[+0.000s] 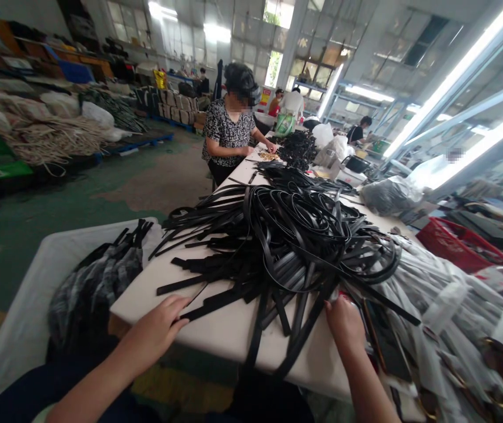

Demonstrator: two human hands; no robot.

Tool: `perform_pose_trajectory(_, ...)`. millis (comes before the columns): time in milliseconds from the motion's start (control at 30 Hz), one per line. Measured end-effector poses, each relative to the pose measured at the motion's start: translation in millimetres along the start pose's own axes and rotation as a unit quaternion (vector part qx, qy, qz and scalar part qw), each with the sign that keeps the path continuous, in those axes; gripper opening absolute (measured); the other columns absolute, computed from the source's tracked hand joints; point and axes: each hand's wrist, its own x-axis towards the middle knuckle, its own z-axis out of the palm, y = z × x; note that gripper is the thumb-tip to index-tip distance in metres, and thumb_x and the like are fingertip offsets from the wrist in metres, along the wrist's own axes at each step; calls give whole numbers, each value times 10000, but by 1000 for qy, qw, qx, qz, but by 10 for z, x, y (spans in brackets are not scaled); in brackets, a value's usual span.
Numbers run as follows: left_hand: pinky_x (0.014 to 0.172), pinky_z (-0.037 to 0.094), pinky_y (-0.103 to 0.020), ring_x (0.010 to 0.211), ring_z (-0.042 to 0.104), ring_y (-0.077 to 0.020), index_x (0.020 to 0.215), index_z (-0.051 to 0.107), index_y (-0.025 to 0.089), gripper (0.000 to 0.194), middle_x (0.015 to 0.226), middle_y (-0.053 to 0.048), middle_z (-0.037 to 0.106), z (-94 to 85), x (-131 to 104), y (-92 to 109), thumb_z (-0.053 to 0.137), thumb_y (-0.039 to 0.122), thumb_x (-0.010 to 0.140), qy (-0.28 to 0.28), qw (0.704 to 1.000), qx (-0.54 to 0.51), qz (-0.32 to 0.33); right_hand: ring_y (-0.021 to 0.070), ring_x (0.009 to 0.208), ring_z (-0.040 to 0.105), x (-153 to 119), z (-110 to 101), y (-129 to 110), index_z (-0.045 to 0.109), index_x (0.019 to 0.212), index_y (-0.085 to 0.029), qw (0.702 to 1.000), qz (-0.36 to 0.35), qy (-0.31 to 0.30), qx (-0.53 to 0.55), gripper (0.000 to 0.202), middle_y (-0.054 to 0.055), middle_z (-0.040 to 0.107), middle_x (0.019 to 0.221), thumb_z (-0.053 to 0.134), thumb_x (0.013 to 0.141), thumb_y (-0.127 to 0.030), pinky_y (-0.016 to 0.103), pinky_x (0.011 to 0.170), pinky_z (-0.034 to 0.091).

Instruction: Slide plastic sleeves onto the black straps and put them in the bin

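Two hands at a tangled heap of black straps (295, 235), mid-frame.
From my remote view, the left hand (166, 323), lower left of centre, pinches the end of one strap (214, 305); the right hand (344, 323), lower right, is curled near a phone (387, 341), and I cannot tell whether it grips anything. The heap lies across the pale surface (141, 296), some ends hanging over the near edge. I judge each strap light, flat and springy, smooth enough to slip and likely to snag in the coils; I'd take it flat, near its free end.
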Motion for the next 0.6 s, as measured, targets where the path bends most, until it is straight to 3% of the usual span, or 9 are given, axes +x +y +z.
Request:
perform_pose_trajectory(133,870,524,-354,889,649,-231,1110,643,212,313,1134,-97,651,122,-214,42,475,347,883,55,998,-29,-32,297,752,707,18,10,1,670,833,-143,999,40,2,-17,302,178,707,797,419,926,-283,353,614,493)
perform_pose_trajectory(233,833,543,-354,805,652,-213,1077,653,195,310,1123,-111,650,189,-285,46,461,332,876,87,994,-47,-43,300,795,703,4,-12,-23,667,984,-125,998,54,17,-22,323,188,707,864,381,942,-268,359,633,494)
perform_pose_trajectory(367,846,542,-352,839,650,-213,1083,651,180,307,1143,-123,630,163,-309,56,451,306,888,100,993,-41,-47,254,923,680,114,-36,-188,612,1197,-145,1000,-18,20,0,352,159,679,1092,399,936,-250,327,741,499)
perform_pose_trajectory(467,899,522,-357,912,645,-221,1056,658,192,269,1145,-111,629,58,-370,69,459,286,901,121,991,-27,-50,230,963,667,292,-78,-335,700,1062,-188,995,-99,-7,27,319,118,695,1062,427,903,-230,307,846,477)
perform_pose_trajectory(600,924,507,-350,1024,617,-229,1037,654,200,226,1113,-101,635,-111,-563,50,473,224,904,147,987,-34,-59,313,844,691,570,-146,-451,765,749,-211,992,-116,-27,40,288,191,705,789,486,813,-242,433,773,486)
